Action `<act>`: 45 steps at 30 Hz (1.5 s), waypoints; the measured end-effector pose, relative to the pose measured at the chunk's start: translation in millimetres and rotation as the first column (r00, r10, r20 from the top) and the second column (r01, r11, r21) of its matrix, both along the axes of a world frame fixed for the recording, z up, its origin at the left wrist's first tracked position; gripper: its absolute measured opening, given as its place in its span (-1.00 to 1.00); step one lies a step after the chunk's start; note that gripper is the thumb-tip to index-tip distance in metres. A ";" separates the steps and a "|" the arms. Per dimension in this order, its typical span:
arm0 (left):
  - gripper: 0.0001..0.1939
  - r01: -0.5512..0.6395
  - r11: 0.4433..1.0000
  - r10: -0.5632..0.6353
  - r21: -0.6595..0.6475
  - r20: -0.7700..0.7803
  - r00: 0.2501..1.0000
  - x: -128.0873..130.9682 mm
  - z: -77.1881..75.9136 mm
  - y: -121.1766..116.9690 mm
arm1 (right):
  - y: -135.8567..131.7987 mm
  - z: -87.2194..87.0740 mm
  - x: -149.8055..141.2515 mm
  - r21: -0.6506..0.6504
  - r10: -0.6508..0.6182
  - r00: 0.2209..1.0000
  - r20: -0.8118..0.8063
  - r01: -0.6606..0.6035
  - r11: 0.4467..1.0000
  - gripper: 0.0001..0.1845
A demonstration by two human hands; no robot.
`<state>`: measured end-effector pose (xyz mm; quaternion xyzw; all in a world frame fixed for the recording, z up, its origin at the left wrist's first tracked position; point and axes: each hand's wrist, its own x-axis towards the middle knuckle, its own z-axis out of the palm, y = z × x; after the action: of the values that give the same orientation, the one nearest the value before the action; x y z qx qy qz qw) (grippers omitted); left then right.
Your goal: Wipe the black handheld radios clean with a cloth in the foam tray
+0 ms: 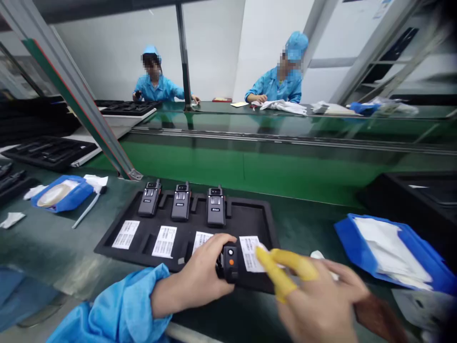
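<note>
My left hand (198, 271) is wrapped round a black two-way radio (231, 264), held over the front edge of a black foam tray (252, 214). The radio's end with a silver button and an orange button faces me. My right hand (314, 290), blurred and wearing yellow finger cots, is just right of the radio. Its fingers pinch a white wipe (263, 247), of which only bits show. Three more radios, one of them the left radio (150, 199), lie in the tray's back row. White barcode labels (164, 240) lie in the front row.
A blue bin (410, 255) of white wipes stands at right, near a black foam stack (421, 195). At left are a blue bin (59, 193) with a tape roll and a brush (87, 209). A metal post (89, 109) rises there. Two co-workers sit across the green bench.
</note>
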<state>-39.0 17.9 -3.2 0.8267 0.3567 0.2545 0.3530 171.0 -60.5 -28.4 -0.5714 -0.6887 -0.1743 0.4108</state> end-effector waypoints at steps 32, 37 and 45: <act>-0.41 -0.017 0.999 0.014 -0.033 -0.076 0.997 3.8 12.3 3.8 | 38.6 -17.0 4.6 0.046 -0.065 0.992 0.105 0.060 0.997 -0.69; -0.13 0.018 0.998 -0.029 -0.061 -0.183 0.983 34.2 45.3 38.3 | 45.0 -49.4 44.3 0.135 -0.207 0.977 0.052 0.198 0.971 -0.83; -0.02 -0.046 0.992 0.103 0.117 -0.547 0.831 116.7 25.4 107.1 | 47.3 -64.3 56.0 0.130 -0.154 0.988 0.009 0.151 0.980 -0.77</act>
<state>77.8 125.0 22.2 0.8668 0.4622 0.0362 0.1838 227.0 -13.2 -92.7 -0.5932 -0.6340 -0.2548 0.4258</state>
